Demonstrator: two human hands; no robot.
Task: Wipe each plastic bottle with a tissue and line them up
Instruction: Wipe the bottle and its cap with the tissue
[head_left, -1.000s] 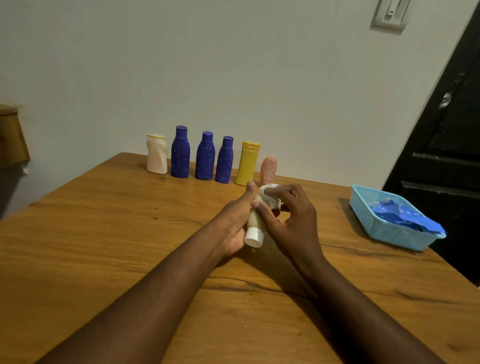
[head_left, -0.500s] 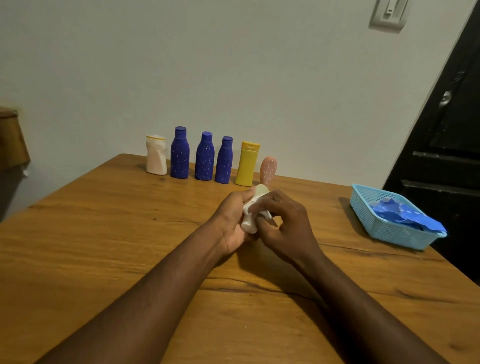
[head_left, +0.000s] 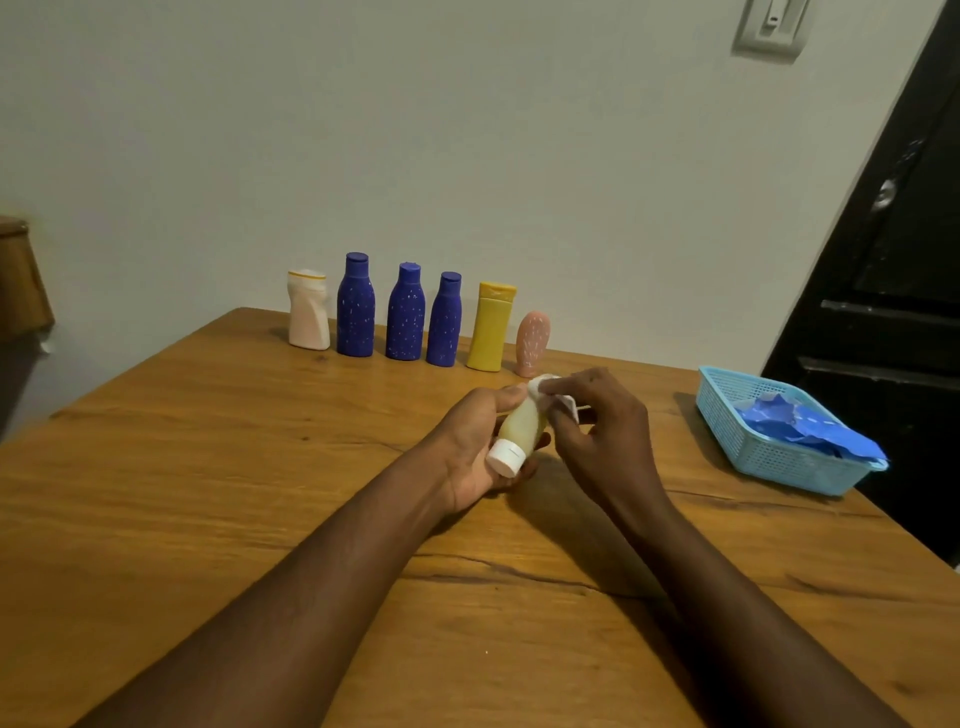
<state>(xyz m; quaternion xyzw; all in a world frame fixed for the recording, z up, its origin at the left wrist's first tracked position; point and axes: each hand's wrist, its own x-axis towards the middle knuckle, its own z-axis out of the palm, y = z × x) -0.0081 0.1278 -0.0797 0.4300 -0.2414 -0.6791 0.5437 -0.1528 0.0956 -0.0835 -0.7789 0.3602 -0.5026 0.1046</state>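
Note:
My left hand (head_left: 475, 447) grips a small pale yellow bottle (head_left: 522, 428) with a white cap, cap end pointing toward me, above the table's middle. My right hand (head_left: 597, 431) pinches a white tissue (head_left: 550, 392) against the bottle's far end. Along the table's back edge stands a row: a cream bottle (head_left: 308, 312), three dark blue speckled bottles (head_left: 356, 306) (head_left: 405, 314) (head_left: 444, 322), a yellow bottle (head_left: 491, 328) and a small pink bottle (head_left: 532, 343).
A light blue plastic basket (head_left: 763, 457) holding crumpled blue material sits at the right edge of the wooden table (head_left: 208, 493). A dark door (head_left: 893, 270) stands behind it. The wall lies just behind the bottle row.
The bottle has turned in my left hand so its white cap shows toward me again. My right hand with the tissue has slid from the bottle's lower part up to its far end.

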